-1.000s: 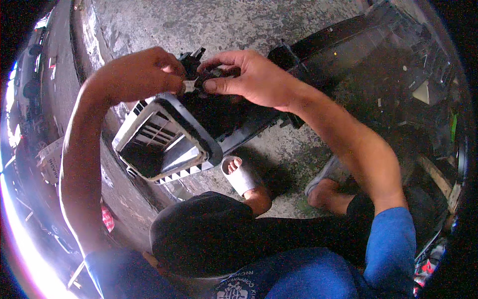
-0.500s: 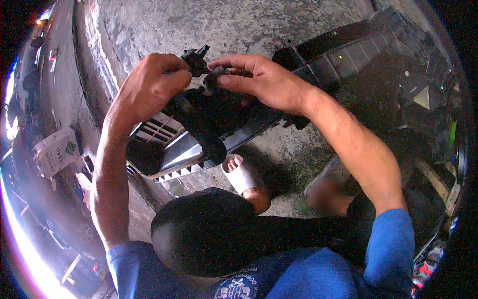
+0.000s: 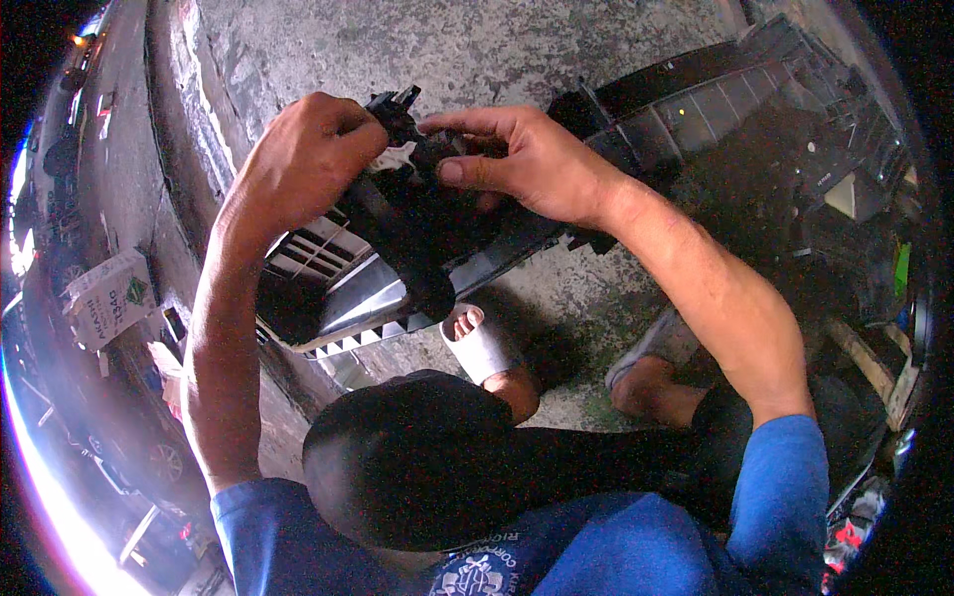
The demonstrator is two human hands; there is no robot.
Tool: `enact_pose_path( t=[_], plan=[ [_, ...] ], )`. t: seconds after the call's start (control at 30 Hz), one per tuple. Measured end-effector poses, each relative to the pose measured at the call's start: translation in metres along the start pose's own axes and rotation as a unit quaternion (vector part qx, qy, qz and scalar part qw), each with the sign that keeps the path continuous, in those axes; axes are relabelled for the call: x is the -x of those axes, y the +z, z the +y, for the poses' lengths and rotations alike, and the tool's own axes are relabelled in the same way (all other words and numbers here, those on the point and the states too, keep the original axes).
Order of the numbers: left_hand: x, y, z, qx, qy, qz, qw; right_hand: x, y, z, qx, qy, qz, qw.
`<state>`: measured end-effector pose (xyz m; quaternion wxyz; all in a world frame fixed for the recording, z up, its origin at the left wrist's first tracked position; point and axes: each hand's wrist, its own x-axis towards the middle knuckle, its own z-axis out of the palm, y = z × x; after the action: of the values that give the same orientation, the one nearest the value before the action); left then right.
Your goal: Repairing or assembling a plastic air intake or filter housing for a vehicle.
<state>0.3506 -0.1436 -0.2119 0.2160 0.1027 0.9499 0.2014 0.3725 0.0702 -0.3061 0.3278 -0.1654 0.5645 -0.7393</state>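
A long black moulded plastic part (image 3: 517, 250), like a piece of car trim, lies across in front of my legs. On its upper side sits a dark assembly with a black pronged fitting (image 3: 396, 111) and a pale grey bracket (image 3: 396, 157). My left hand (image 3: 313, 159) is closed at the left of that fitting, thumb and fingers pressed together on its edge. From the right, my right hand (image 3: 532, 164) curls thumb and fingers round a dark rounded piece (image 3: 432, 156) beside the bracket. Deep shadow hides the exact shape of both held pieces.
A slatted grille section (image 3: 323, 256) shows at the left of the part. More black ribbed trim (image 3: 715, 109) stretches to the far right. A printed white box (image 3: 111, 298) is at the left, and wooden pieces (image 3: 865, 363) lie at the right. The floor (image 3: 477, 50) is rough concrete.
My left hand has shifted slightly up and its wrist has turned a little. My right hand keeps nearly the same place and grip. The black part has barely moved.
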Motion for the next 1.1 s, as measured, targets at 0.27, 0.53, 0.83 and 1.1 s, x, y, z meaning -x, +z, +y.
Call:
enact_pose_path(
  t=[0.27,0.53,0.83,1.1],
  plan=[
    [0.0003,-0.0001,0.0022,-0.015,0.015,0.006,1.0,0.0013,0.001,-0.0056,-0.009,0.009,-0.002,1.0],
    [-0.0031,-0.0005,0.0012,-0.024,0.001,-0.005,1.0,-0.0034,-0.0048,-0.0011,0.026,0.022,-0.018,0.999],
    [-0.003,0.0012,0.0003,-0.025,0.02,0.008,0.999,-0.0053,-0.0006,-0.0085,0.007,0.076,-0.016,0.997],
    [-0.0042,-0.0001,0.0004,-0.033,-0.012,-0.011,0.999,-0.004,-0.0058,-0.0037,0.053,0.006,-0.017,0.998]
  ],
)
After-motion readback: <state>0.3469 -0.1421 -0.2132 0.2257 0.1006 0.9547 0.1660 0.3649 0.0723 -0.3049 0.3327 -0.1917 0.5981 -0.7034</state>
